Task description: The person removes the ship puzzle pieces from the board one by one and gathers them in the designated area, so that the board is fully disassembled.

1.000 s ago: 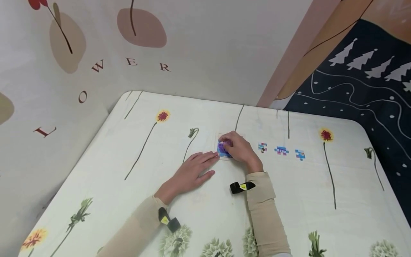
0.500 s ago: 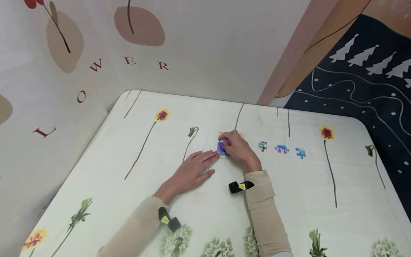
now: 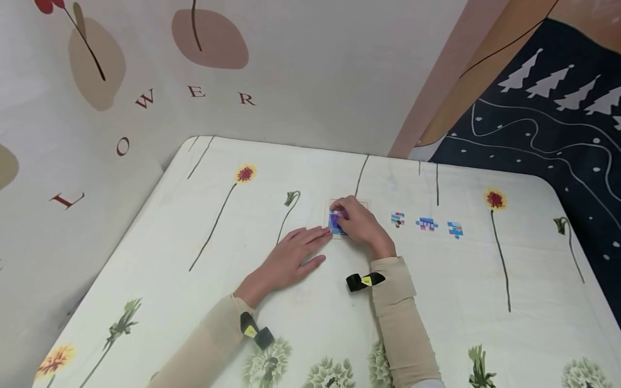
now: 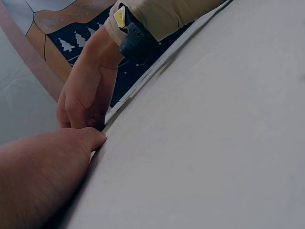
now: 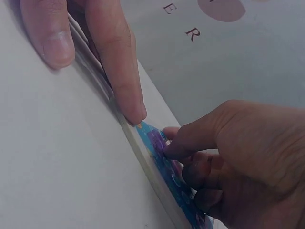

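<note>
A small jigsaw puzzle tray [image 3: 327,218] with a pale frame lies on the table, its left part filled with blue and purple pieces. My right hand [image 3: 363,222] is over the tray, thumb and fingers curled down onto a purple puzzle piece [image 5: 156,139] and pinching it; the hand hides the tray's right part. My left hand [image 3: 291,260] lies flat with straight fingers, the fingertips touching the tray's lower left edge. To the right lie three loose pieces: a striped puzzle piece [image 3: 397,220], a blue-purple puzzle piece [image 3: 427,224] and a blue puzzle piece [image 3: 455,230].
The table [image 3: 301,323] has a white cloth printed with flowers and stems. Behind it stands a pale wall [image 3: 310,81] with letters, and at the right a dark panel [image 3: 548,118] with white trees. Each wrist wears a black strap with a camera.
My right hand has shifted very slightly over the tray, its fingers still at the purple puzzle piece. The left hand and the loose pieces have stayed in place.
</note>
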The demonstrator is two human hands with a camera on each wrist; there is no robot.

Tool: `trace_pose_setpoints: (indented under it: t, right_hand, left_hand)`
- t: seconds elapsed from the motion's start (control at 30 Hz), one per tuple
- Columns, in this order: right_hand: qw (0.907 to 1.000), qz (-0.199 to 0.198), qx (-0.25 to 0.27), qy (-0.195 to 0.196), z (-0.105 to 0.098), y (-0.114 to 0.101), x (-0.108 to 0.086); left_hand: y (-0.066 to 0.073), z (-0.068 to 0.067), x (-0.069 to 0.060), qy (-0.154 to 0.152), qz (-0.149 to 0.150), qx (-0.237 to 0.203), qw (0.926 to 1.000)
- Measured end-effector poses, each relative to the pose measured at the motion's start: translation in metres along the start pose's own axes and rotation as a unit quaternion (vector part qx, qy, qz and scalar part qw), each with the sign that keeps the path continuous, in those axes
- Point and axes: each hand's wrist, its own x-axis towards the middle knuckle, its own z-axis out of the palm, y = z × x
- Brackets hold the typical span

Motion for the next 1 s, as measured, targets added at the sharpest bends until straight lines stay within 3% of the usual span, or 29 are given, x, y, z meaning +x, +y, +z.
trace_pose_setpoints:
  t: [0.47, 1.0]
  right_hand:
    - [0.9998, 0.007, 0.016, -0.004, -0.0018, 0.0019, 0.0004]
    - [0.9996, -0.006, 0.027, -0.002, -0.0014, 0.0008, -0.0006]
  left_hand:
    - [0.0008, -0.0012, 0.0020, 0.002, 0.007, 0.001, 1.0000]
    - [0.0024, -0.0027, 0.0007, -0.015, -0.012, -0.009, 0.9998]
